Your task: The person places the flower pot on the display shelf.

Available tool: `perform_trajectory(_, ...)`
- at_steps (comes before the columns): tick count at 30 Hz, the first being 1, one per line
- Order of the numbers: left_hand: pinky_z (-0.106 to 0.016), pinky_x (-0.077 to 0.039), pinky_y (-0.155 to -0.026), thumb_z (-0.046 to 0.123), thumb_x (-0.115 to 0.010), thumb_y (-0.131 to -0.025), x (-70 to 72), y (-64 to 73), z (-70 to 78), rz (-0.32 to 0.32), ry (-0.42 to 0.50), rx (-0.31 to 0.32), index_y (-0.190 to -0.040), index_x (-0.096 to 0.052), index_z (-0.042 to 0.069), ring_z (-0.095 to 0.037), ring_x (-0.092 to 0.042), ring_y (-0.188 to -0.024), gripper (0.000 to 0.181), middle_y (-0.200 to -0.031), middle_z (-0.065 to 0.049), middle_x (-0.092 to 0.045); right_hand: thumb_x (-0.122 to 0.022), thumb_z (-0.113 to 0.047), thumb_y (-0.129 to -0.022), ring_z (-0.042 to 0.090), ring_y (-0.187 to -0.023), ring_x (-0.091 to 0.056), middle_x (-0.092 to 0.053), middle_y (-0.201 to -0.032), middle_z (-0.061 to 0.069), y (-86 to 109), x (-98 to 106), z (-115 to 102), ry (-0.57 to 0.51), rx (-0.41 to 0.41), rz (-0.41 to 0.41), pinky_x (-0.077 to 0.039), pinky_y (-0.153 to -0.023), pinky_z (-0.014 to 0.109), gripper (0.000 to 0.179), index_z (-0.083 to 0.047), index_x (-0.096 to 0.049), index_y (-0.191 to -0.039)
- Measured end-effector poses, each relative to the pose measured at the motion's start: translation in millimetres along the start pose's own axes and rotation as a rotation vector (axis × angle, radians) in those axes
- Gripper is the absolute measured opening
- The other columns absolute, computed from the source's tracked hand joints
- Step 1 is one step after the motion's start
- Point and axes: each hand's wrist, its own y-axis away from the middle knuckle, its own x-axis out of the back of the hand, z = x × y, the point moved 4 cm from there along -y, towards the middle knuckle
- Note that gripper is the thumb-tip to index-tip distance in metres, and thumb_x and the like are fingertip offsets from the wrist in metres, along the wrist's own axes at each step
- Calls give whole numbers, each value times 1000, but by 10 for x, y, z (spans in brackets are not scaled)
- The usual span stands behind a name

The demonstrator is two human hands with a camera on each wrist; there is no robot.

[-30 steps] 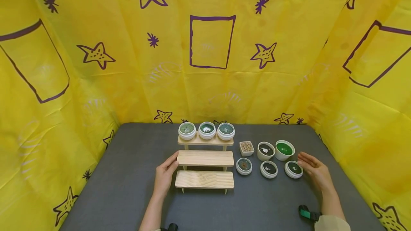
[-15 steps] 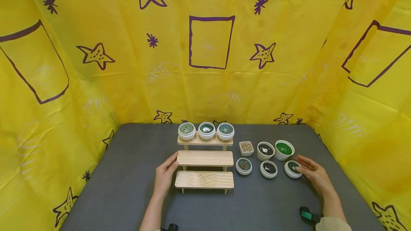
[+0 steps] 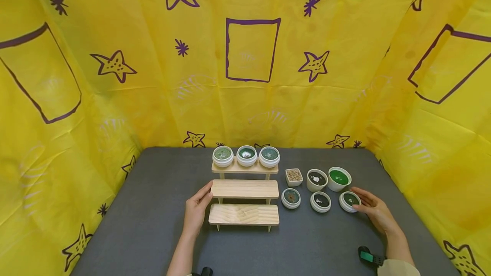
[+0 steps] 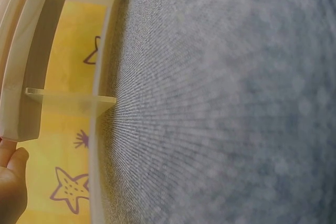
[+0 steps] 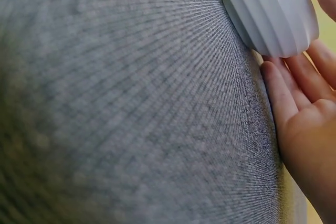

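In the head view, a three-tier wooden display stand (image 3: pixel 244 189) stands mid-table. My left hand (image 3: pixel 197 210) holds the left end of its middle shelf; the left wrist view shows fingertips (image 4: pixel 16 158) against the board's end. Three white bowls with green fillings, including a middle one (image 3: pixel 246 156), line the top shelf. At the right, my right hand (image 3: pixel 374 211) curves round a small white bowl (image 3: pixel 349 202) with a dark green filling, fingers behind and thumb at its near side. The right wrist view shows that bowl's ribbed wall (image 5: pixel 273 14) above my fingers.
Left of that bowl sit a dark-filled bowl (image 3: pixel 320 202) and a grey-blue one (image 3: pixel 291 199). Behind stand a bright green cup (image 3: pixel 339 179), a dark-filled cup (image 3: pixel 317 180) and a square dish (image 3: pixel 294 177) of pale bits. Yellow cloth (image 3: pixel 253 110) encloses the grey table (image 3: pixel 168 173).
My right hand has moved slightly left, bringing its thumb and fingers round the small dark green bowl. My left hand has stayed on the stand.
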Motion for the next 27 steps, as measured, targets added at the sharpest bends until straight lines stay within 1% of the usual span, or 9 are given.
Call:
perform_trajectory(3,-3,-43,-98,4,-57,-97,0,0,4,-1,-2,-1,-137,-54,-5,14,-53,-116,41,-144,-21,-53,-57,10,-90,-13,-114,-56,-62,-127,-24,-6,7,11,30,-2,4,-42,-92,1,56,8,-42,-143)
perform_trajectory(8,-3,-43,-98,4,-57,-97,-9,-1,6,-4,-2,11,-137,-55,-3,13,-52,-118,40,-145,-19,-53,-61,11,-87,-9,-107,-60,-65,-122,-22,-13,3,-4,70,-5,14,-45,-88,4,54,10,-46,-139)
perform_trajectory(13,-3,-42,-99,4,-57,-98,-9,4,4,-6,-6,19,-137,-55,-2,12,-52,-119,40,-145,-18,-53,-63,11,-85,-8,-105,-61,-66,-120,-22,-25,-2,-11,81,-4,19,-47,-87,5,53,9,-49,-137)
perform_trajectory(17,-3,-42,-98,5,-57,-98,-7,5,6,-8,-15,19,-137,-55,-1,10,-51,-121,40,-146,-18,-53,-64,9,-85,-8,-104,-61,-66,-120,-23,-28,1,2,93,-21,25,-47,-86,6,55,10,-48,-137)
perform_trajectory(22,-3,-42,-98,5,-57,-98,0,-1,8,-8,-20,13,-137,-55,-1,11,-51,-121,40,-145,-17,-53,-66,6,-85,-10,-103,-62,-66,-118,-26,-36,7,15,135,-49,43,-48,-86,6,57,13,-44,-138)
perform_trajectory(27,-3,-43,-99,4,-57,-97,8,-1,8,-3,-13,10,-137,-56,-2,12,-52,-119,40,-144,-18,-54,-67,5,-86,-9,-100,-62,-66,-116,-26,-41,-3,7,157,-64,62,-47,-84,5,55,12,-47,-137)
